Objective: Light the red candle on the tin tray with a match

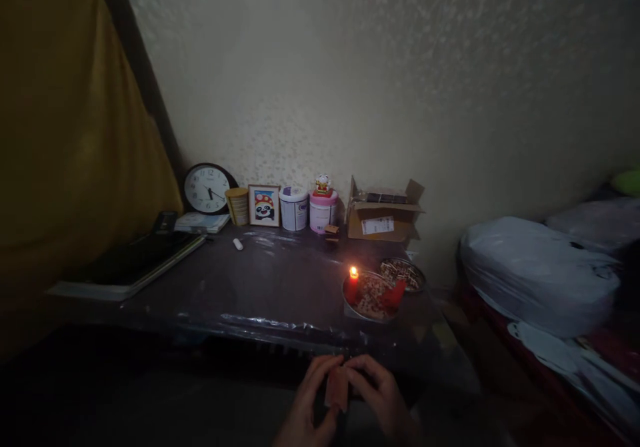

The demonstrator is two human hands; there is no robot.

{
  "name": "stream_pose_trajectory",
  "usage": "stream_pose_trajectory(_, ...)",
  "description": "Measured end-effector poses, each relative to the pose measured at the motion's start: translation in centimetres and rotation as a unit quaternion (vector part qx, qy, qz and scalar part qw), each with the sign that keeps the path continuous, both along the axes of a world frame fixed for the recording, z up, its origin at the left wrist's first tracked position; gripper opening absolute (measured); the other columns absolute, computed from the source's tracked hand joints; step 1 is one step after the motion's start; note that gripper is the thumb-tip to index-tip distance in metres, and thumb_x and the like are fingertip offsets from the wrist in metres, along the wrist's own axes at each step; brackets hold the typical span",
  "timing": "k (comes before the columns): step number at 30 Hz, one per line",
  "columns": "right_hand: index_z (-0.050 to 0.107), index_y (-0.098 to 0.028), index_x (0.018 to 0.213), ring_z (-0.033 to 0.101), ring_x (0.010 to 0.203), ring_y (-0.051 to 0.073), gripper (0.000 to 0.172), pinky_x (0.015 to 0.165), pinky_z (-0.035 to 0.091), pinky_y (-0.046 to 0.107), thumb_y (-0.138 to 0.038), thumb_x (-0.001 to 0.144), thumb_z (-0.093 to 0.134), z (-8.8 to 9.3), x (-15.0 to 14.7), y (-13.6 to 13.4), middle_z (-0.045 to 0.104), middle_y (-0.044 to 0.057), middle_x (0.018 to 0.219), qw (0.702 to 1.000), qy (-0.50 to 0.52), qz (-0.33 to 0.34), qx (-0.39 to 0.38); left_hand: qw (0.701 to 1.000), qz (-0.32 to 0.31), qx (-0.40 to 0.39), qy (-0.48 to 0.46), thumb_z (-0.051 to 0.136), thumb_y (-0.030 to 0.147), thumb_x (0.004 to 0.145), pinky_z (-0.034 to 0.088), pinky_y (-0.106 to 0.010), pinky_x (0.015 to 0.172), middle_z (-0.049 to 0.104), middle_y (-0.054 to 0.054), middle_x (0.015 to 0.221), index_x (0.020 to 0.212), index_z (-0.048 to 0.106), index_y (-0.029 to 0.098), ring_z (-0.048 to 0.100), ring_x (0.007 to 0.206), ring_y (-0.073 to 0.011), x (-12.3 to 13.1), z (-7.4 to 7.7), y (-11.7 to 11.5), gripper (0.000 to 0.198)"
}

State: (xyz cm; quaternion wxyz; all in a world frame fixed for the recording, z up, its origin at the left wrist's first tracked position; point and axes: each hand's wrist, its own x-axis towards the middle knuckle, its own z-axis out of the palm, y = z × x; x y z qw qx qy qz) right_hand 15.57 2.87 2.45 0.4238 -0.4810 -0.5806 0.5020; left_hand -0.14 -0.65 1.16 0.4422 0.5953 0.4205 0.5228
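Observation:
Below the table's front edge, my left hand (315,397) and my right hand (377,394) meet around a small reddish flat piece (337,388), perhaps paper or a thin packet. The fingers of my left hand wrap its left side and bottom. My right thumb and forefinger pinch at its upper right corner. Beyond my hands, a lit red candle (353,287) stands at the left side of a round dish (373,316) filled with small pale and brown bits. A red piece (395,295) rises from the dish's right side.
A second round dish (421,278) sits behind the first. Along the wall stand a clock (207,188), a yellow cup (237,206), a framed panda picture (264,206), two tubs (294,210) and an opened cardboard box (400,227). A large flat book (145,260) lies left.

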Motion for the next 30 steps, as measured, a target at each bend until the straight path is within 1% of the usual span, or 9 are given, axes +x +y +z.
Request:
stream_pose_trajectory(4, 0.067, -0.019, 0.071, 0.060, 0.067, 0.018, 0.032, 0.064, 0.049, 0.028, -0.050, 0.067, 0.066, -0.4, 0.4, 0.1, 0.064, 0.001, 0.066, 1.000, 0.001, -0.009, -0.011, 0.997, -0.067, -0.011, 0.026, 0.054, 0.023, 0.080, 0.032, -0.037, 0.105, 0.051, -0.008, 0.131, 0.125, 0.050, 0.026, 0.043, 0.123, -0.0257, -0.4, 0.8, -0.4, 0.046)
stream_pose_trajectory(6, 0.068, -0.019, 0.074, 0.060, 0.069, 0.018, 0.031, 0.065, 0.048, 0.028, -0.049, 0.068, 0.065, -0.5, 0.5, 0.1, 0.065, 0.001, 0.069, 1.000, -0.001, -0.002, -0.026, 0.996, -0.077, -0.011, 0.037, 0.051, 0.022, 0.082, 0.030, -0.037, 0.106, 0.048, -0.007, 0.135, 0.129, 0.046, 0.027, 0.040, 0.126, -0.0248, -0.5, 1.1, -0.6, 0.048)
stream_pose_trajectory(9, 0.067, -0.017, 0.070, 0.058, 0.064, 0.016, 0.026, 0.063, 0.046, 0.026, -0.044, 0.070, 0.064, -0.4, 0.6, 0.2, 0.063, -0.001, 0.063, 0.999, -0.004, 0.003, -0.038, 0.995, -0.083, -0.010, 0.047, 0.049, 0.020, 0.083, 0.029, -0.037, 0.108, 0.045, -0.005, 0.138, 0.132, 0.042, 0.030, 0.038, 0.128, -0.0238, -0.6, 1.1, -0.7, 0.050)
stream_pose_trajectory(14, 0.064, -0.017, 0.063, 0.054, 0.059, 0.014, 0.020, 0.061, 0.043, 0.025, -0.036, 0.068, 0.063, 0.1, 0.7, 0.2, 0.058, -0.003, 0.057, 0.999, -0.014, -0.008, -0.051, 0.994, -0.091, -0.022, 0.064, 0.051, 0.021, 0.083, 0.027, -0.038, 0.109, 0.043, -0.004, 0.141, 0.132, 0.040, 0.032, 0.036, 0.130, -0.0238, -0.6, 0.8, -0.9, 0.052)
stream_pose_trajectory(21, 0.064, -0.017, 0.065, 0.052, 0.057, 0.013, 0.019, 0.058, 0.039, 0.024, -0.035, 0.069, 0.060, 0.8, 0.8, 0.0, 0.056, -0.004, 0.056, 0.997, -0.018, 0.012, -0.078, 0.991, -0.106, -0.034, 0.076, 0.048, 0.022, 0.084, 0.025, -0.040, 0.110, 0.039, -0.004, 0.144, 0.135, 0.036, 0.032, 0.033, 0.132, -0.0239, -0.8, 1.1, -1.1, 0.053)
stream_pose_trajectory(23, 0.063, -0.017, 0.063, 0.052, 0.058, 0.013, 0.019, 0.058, 0.039, 0.024, -0.035, 0.068, 0.060, 0.9, 0.8, -0.1, 0.056, -0.003, 0.057, 0.996, -0.024, 0.012, -0.090, 0.990, -0.108, -0.040, 0.077, 0.050, 0.020, 0.082, 0.025, -0.041, 0.110, 0.040, -0.004, 0.144, 0.135, 0.037, 0.031, 0.033, 0.132, -0.0248, -0.8, 1.4, -1.1, 0.055)
stream_pose_trajectory(25, 0.064, -0.018, 0.066, 0.053, 0.059, 0.014, 0.018, 0.059, 0.040, 0.024, -0.035, 0.067, 0.059, 1.0, 0.9, -0.2, 0.057, -0.003, 0.059, 0.995, -0.025, 0.008, -0.094, 0.991, -0.103, -0.048, 0.072, 0.052, 0.017, 0.080, 0.026, -0.041, 0.109, 0.042, -0.005, 0.142, 0.133, 0.041, 0.030, 0.035, 0.131, -0.0257, -0.8, 1.5, -1.1, 0.055)
stream_pose_trajectory(27, 0.064, -0.018, 0.069, 0.056, 0.064, 0.016, 0.017, 0.062, 0.042, 0.025, -0.034, 0.067, 0.059, 0.9, 0.9, -0.2, 0.060, -0.002, 0.063, 0.996, -0.035, 0.001, -0.077, 0.993, -0.092, -0.042, 0.061, 0.053, 0.015, 0.079, 0.028, -0.040, 0.109, 0.046, -0.006, 0.140, 0.131, 0.044, 0.029, 0.038, 0.129, -0.0259, -0.8, 1.2, -0.9, 0.055)
stream_pose_trajectory(30, 0.064, -0.019, 0.070, 0.058, 0.068, 0.016, 0.013, 0.065, 0.044, 0.024, -0.030, 0.069, 0.059, 0.5, 1.0, -0.4, 0.064, -0.001, 0.067, 0.997, -0.064, -0.005, -0.045, 0.995, -0.086, -0.014, 0.053, 0.054, 0.014, 0.077, 0.030, -0.039, 0.107, 0.048, -0.006, 0.138, 0.132, 0.043, 0.030, 0.040, 0.128, -0.0245, -0.9, 0.1, -0.6, 0.059)
